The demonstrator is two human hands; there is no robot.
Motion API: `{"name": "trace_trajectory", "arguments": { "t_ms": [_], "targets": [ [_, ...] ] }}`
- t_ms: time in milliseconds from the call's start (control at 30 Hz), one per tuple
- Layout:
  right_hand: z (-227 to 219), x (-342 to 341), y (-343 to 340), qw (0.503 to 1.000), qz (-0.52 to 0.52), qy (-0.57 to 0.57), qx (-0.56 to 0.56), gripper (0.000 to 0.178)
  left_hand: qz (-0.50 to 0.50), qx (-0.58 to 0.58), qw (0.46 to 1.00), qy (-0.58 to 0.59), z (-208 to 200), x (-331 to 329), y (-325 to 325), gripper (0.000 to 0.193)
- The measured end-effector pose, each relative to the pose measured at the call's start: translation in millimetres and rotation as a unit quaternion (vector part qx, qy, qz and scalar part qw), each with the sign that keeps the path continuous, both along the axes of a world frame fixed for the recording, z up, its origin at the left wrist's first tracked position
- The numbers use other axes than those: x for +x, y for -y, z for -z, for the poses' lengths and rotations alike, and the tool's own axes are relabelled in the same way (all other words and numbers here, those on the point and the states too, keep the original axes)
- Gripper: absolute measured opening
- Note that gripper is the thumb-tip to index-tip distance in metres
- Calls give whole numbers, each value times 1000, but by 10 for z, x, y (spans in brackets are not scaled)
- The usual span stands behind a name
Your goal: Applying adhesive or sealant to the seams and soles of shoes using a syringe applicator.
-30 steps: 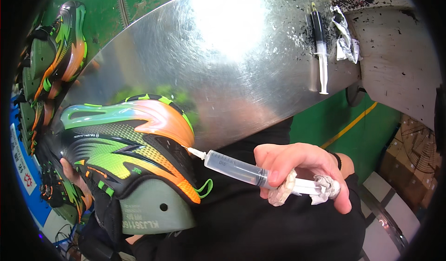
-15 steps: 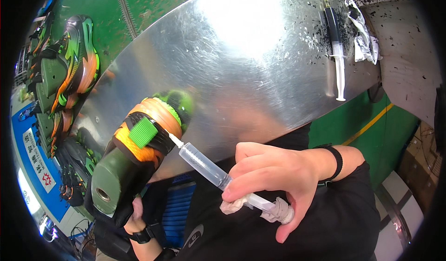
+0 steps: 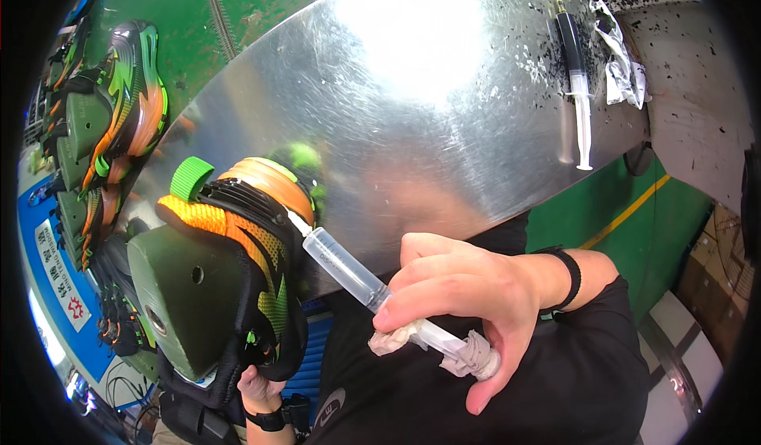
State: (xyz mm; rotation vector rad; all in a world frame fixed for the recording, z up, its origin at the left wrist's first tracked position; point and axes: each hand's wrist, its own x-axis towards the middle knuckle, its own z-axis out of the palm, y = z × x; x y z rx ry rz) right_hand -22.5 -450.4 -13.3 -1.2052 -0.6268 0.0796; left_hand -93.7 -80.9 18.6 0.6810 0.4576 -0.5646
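Observation:
My left hand [image 3: 258,385] grips a shoe [image 3: 273,282] from below; its fingers are largely hidden behind the shoe. Orange, black and green, the shoe sits on a dark green shoe last [image 3: 186,275], with its heel and green pull tab [image 3: 190,179] turned toward the table. In my right hand [image 3: 476,286] is a clear syringe [image 3: 345,269], my fingers on its barrel and thumb at the plunger end. White wrapping covers the plunger end and the finger grip. The syringe's white tip meets the shoe's side near the heel, at the edge of the orange sole.
A curved, scratched metal table [image 3: 380,160] spans the middle. At its far right lie a second syringe [image 3: 574,72] with dark contents and a crumpled white and black packet [image 3: 622,57]. Several similar shoes [image 3: 131,104] on lasts line the left, beside a blue sign [image 3: 59,278].
My left hand has turned the shoe, so its side and the last's top now show more, and the pull tab has swung left. The syringe stays at the shoe's edge, barely shifted.

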Motion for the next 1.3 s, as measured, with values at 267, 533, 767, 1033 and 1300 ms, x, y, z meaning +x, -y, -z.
{"name": "trace_trajectory", "arguments": {
  "t_ms": [267,533,767,1033,1300],
  "targets": [
    [-9,-21,-32,1000,15,-8,10,88,-23,81,995,-50,35,-90,-53,67],
    [-59,-44,-71,1000,6,-12,-3,87,2,71,997,-33,46,-74,159,71],
    [-112,-71,-141,1000,5,-5,-8,86,34,121,992,-8,26,-60,346,80],
    [-128,-123,-185,1000,-8,1,-28,82,89,167,982,-13,12,-18,424,96],
    [-260,-37,311,965,148,121,-180,84,69,179,978,85,-168,636,703,98]
  ]
}}
